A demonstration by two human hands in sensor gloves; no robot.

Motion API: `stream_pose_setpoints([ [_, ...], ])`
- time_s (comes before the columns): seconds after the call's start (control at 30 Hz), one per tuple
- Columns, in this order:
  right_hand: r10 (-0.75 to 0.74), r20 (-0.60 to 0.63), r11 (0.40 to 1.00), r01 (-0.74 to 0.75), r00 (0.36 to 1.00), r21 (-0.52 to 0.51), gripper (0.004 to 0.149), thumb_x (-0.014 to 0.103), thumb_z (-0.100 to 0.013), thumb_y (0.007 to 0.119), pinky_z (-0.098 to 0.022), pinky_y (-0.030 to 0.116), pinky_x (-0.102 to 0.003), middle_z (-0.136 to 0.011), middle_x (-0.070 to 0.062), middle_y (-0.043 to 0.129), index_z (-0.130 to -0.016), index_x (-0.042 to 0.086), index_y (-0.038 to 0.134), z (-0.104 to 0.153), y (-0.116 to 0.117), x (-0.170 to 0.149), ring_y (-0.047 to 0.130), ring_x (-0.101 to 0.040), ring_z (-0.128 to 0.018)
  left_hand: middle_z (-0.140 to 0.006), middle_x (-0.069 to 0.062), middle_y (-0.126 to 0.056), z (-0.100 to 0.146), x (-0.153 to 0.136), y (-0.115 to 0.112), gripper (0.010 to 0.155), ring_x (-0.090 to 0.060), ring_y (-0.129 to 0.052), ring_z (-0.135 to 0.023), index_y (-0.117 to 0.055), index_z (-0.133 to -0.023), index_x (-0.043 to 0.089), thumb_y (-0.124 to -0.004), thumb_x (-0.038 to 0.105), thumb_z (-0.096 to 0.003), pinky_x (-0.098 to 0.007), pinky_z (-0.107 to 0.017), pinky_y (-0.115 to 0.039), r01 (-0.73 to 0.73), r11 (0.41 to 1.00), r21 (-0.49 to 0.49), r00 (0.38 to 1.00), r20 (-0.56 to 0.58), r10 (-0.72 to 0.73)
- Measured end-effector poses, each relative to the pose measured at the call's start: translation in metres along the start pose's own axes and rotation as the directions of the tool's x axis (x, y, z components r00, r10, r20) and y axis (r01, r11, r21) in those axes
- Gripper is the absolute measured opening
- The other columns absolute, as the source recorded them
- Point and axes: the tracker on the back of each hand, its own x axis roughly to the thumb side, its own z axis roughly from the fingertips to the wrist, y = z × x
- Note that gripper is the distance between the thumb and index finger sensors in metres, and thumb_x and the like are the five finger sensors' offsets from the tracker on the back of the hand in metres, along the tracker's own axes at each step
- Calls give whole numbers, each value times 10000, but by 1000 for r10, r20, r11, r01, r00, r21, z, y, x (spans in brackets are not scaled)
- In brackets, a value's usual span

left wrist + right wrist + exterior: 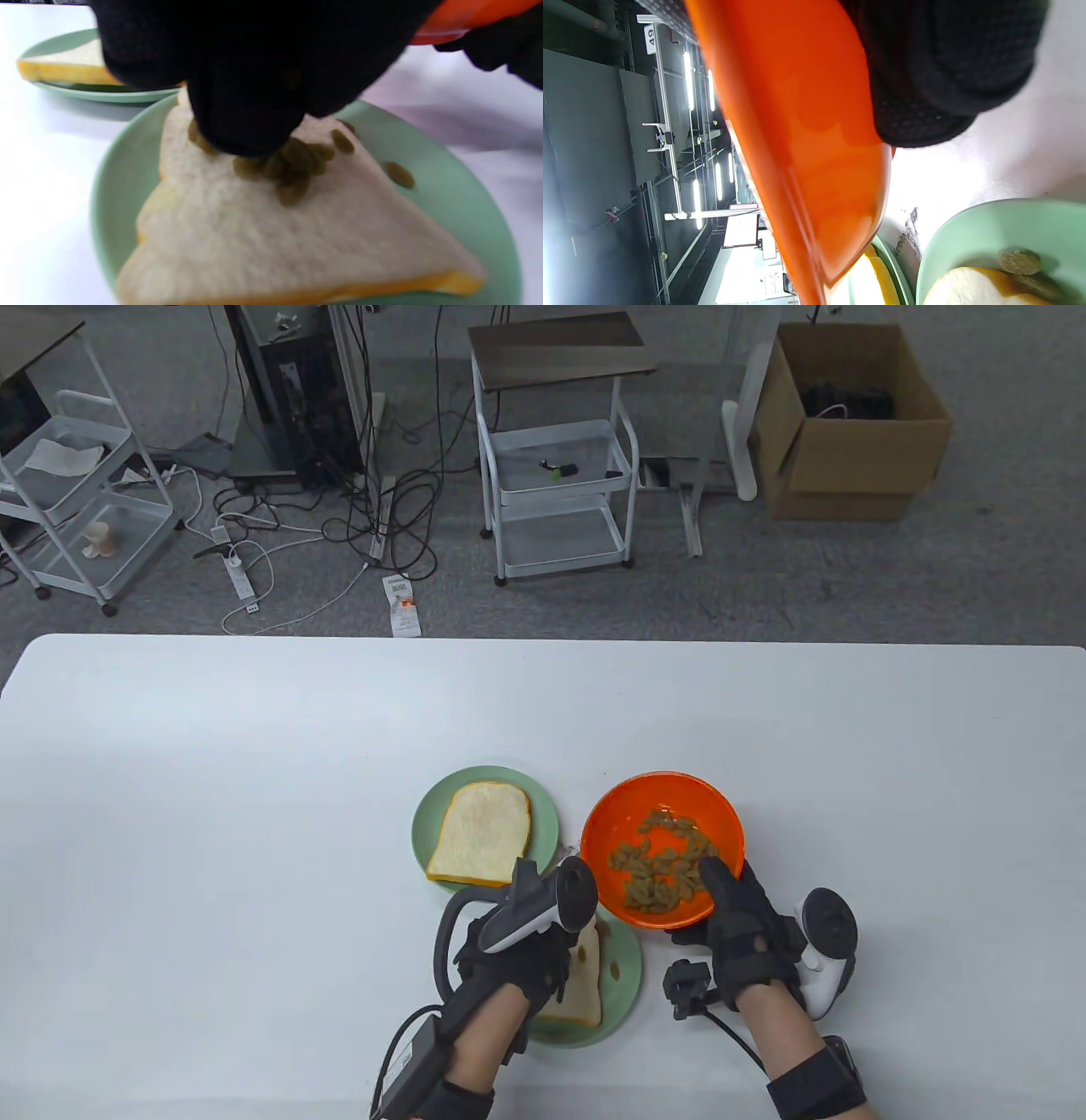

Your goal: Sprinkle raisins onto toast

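Observation:
Two green plates each carry a slice of white toast. The far plate (433,814) holds a plain toast (482,831). The near plate (624,984) holds a toast (584,993) partly under my left hand (564,937). In the left wrist view my bunched fingertips (250,135) press on a small pile of raisins (297,169) on this toast (263,237); one raisin (398,174) lies on the plate (458,203). My right hand (721,908) grips the orange bowl (611,814) of raisins (662,865), thumb inside the rim, fingers (937,84) under it.
The orange bowl (806,127) overhangs the near plate's right side (992,220). The white table (254,814) stretches wide to the left, right and back. Beyond its far edge are carts, cables and a cardboard box (848,424) on the floor.

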Motion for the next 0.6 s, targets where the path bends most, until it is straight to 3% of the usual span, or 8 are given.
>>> stream_pose_setpoints([
  [0.23,2,2,1000,-2,1000,1,726,420,-546,692,-231,890,-429,-903,-365,716,-1047,-47,452,0,0,0,1009,-454,-357,-735,81,-1036,-2,-4,2,496,-4,-1077,-256,-896,-885,370,-990,458,-405,-237,-262,-948,-13,994,107,1000,23,11],
  [0.3,2,0,1000,-2,1000,2,725,420,-545,691,-231,890,-429,-904,-363,717,-1047,-46,452,0,0,0,1010,-453,-358,-755,79,-1026,-2,-4,3,460,-9,-1069,-216,-892,-889,379,-961,385,-434,-224,-236,-949,-10,994,106,1000,27,8],
  [0.33,1,0,1000,-1,1000,5,725,419,-546,691,-232,890,-429,-904,-364,715,-1047,-46,451,0,0,0,1009,-454,-359,-788,77,-1012,-3,-4,2,459,-20,-1069,-211,-879,-903,387,-935,339,-450,-224,-236,-950,-18,998,58,999,47,16],
  [0.43,-4,-3,1000,4,1000,6,723,415,-544,691,-231,889,-432,-904,-364,716,-1047,-47,453,0,1,-1,1008,-457,-359,-857,65,-977,-3,-5,1,483,-46,-1066,-242,-861,-921,393,-942,303,-453,-244,-268,-946,-47,998,37,996,72,44],
  [0.53,7,0,1000,-7,1000,9,723,414,-544,693,-231,887,-435,-903,-368,716,-1047,-48,454,0,2,-1,1006,-460,-359,-941,59,-912,-2,-4,1,538,-86,-1071,-468,-843,-942,398,-996,375,-426,-287,-407,-925,-1,1000,26,999,51,0],
  [0.6,13,5,1000,-13,1000,14,723,415,-545,691,-233,888,-433,-905,-364,716,-1048,-46,453,0,3,0,1008,-457,-361,-943,60,-910,-1,-3,1,551,-96,-1062,-529,-845,-941,395,-1012,391,-416,-306,-440,-917,5,1000,19,999,47,-6],
])
